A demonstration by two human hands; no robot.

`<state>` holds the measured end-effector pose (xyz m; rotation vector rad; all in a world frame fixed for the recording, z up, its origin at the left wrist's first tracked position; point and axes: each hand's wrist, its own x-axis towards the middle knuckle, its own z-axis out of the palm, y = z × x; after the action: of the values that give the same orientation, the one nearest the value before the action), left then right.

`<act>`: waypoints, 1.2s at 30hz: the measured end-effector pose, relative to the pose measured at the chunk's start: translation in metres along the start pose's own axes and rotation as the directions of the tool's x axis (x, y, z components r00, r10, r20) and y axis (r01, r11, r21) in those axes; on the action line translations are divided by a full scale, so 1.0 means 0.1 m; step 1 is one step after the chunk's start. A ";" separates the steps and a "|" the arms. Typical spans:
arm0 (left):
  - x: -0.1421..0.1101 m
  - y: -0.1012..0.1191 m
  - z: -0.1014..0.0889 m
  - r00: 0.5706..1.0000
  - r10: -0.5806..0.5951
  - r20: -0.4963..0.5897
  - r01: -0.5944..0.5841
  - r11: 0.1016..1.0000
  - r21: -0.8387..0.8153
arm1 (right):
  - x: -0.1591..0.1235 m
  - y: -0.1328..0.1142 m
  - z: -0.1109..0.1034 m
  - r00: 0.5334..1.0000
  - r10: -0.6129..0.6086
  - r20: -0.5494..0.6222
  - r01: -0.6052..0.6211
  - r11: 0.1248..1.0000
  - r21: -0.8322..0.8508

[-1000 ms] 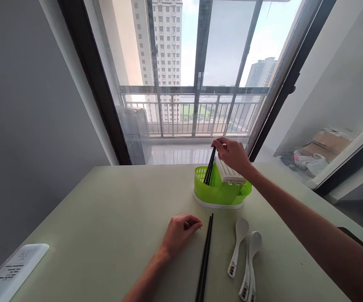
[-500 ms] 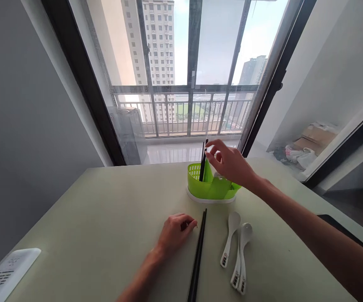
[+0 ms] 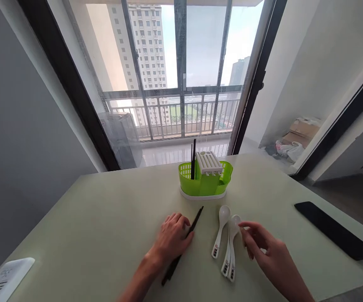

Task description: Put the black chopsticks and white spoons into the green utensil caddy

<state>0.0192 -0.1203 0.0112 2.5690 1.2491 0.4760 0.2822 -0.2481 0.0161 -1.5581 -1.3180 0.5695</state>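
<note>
A green cutlery holder (image 3: 186, 187) with a white slotted insert stands at the far middle of the table, black chopsticks (image 3: 193, 157) upright in its left side. My left hand (image 3: 172, 237) lies over a pair of black chopsticks (image 3: 196, 217) on the table, fingers curled on them. My right hand (image 3: 265, 251) hovers just right of several white spoons (image 3: 222, 228), fingers loosely bent and apart, holding nothing.
A pale green table (image 3: 106, 218) fills the foreground. A black phone (image 3: 335, 230) lies at the right edge, a white power strip (image 3: 2, 279) at the near left corner. Behind the table are a glass balcony door and boxes on the floor at right.
My right hand let go of the chopsticks in the holder and drew back to the spoons. The chopsticks under my left hand now lie slanted rather than straight.
</note>
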 end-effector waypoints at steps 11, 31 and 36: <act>0.05 -0.27 -0.03 0.994 0.067 -0.085 -0.058 0.993 0.105 | -0.23 0.48 0.10 0.945 0.307 -0.117 -0.286 0.944 0.163; 0.01 -0.24 0.06 0.972 -0.015 -0.236 -0.002 0.997 -0.071 | -0.25 0.45 0.11 0.969 0.222 -0.112 -0.222 0.975 0.004; 0.00 -0.22 0.02 0.925 -0.127 -0.358 0.024 0.960 -0.279 | -0.25 0.47 0.11 0.968 0.230 -0.102 -0.231 0.973 -0.007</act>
<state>0.0044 -0.1076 0.0017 2.2558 1.2864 1.0799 0.2876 -0.2637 -0.0356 -1.7458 -1.0766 0.6155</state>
